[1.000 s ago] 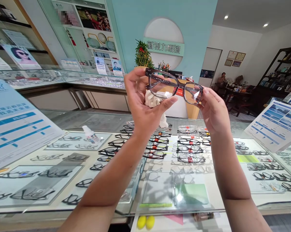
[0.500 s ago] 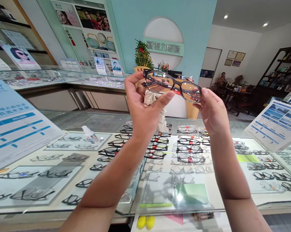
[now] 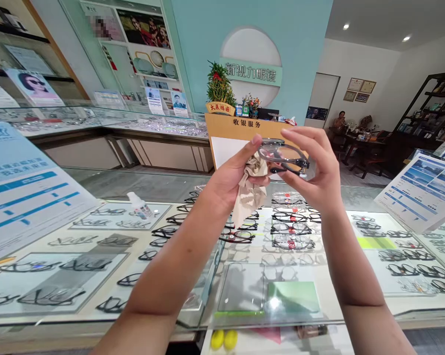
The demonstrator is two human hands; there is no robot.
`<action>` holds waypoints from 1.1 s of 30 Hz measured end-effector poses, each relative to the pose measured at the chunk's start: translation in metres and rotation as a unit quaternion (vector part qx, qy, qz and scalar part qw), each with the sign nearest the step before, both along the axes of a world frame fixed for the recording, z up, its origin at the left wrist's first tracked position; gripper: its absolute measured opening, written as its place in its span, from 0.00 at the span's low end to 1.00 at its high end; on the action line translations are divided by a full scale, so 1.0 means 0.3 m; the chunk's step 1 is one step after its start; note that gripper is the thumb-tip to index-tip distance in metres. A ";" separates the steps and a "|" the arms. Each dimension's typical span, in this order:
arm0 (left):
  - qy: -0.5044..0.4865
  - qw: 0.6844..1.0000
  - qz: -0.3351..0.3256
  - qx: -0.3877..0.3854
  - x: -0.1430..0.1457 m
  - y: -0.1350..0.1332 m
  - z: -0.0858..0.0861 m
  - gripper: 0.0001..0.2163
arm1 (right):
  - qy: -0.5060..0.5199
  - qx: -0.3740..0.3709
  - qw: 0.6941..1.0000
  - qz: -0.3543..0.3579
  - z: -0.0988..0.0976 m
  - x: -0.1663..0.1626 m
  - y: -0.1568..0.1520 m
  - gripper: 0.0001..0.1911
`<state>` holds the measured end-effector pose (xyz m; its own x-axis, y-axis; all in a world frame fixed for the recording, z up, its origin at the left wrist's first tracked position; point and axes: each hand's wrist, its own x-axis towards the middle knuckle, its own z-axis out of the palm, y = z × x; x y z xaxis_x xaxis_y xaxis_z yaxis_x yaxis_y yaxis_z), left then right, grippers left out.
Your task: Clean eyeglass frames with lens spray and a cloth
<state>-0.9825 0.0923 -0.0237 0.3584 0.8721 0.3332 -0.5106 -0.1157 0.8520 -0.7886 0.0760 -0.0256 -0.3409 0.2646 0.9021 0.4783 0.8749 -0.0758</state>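
Observation:
A dark-rimmed pair of eyeglasses is held up in front of me over the glass counter, turned so that one lens faces partly toward me. My left hand grips its near-left side, thumb on top, with a crumpled beige cloth bunched in the fingers and hanging down. My right hand curves round the other side, its thumb under the frame and its fingers arched above. Part of the frame is hidden behind the fingers.
Below my arms, the glass display counter holds several rows of eyeglasses. A white spray bottle stands on the left. Printed signs rise at both sides. Farther back are a cashier desk and a seated person.
The eyeglasses have come down and turned from front-on to sideways. My left hand has moved right, bringing the cloth with it, and my right hand has shifted its hold, fingers now arched over the frame.

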 end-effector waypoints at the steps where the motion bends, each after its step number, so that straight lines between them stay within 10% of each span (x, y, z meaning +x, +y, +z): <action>1: 0.017 1.000 0.001 -0.006 0.003 -0.004 -0.001 0.14 | -0.007 0.014 1.000 -0.008 -0.003 0.002 0.007 0.25; 14: 0.275 0.941 0.151 0.126 0.003 -0.021 0.006 0.29 | -0.018 0.064 0.994 -0.081 -0.020 -0.002 -0.016 0.22; 21: 0.308 0.939 0.096 0.121 -0.033 -0.027 0.006 0.30 | 0.003 0.056 0.985 -0.162 0.007 0.029 -0.059 0.19; 26: 0.469 0.834 0.238 0.165 -0.104 -0.051 0.034 0.24 | -0.073 0.088 0.982 -0.147 0.005 0.137 -0.088 0.13; 33: 0.630 0.715 0.203 0.227 -0.195 -0.117 0.067 0.32 | -0.304 -0.179 0.894 -0.276 -0.219 0.434 -0.153 0.08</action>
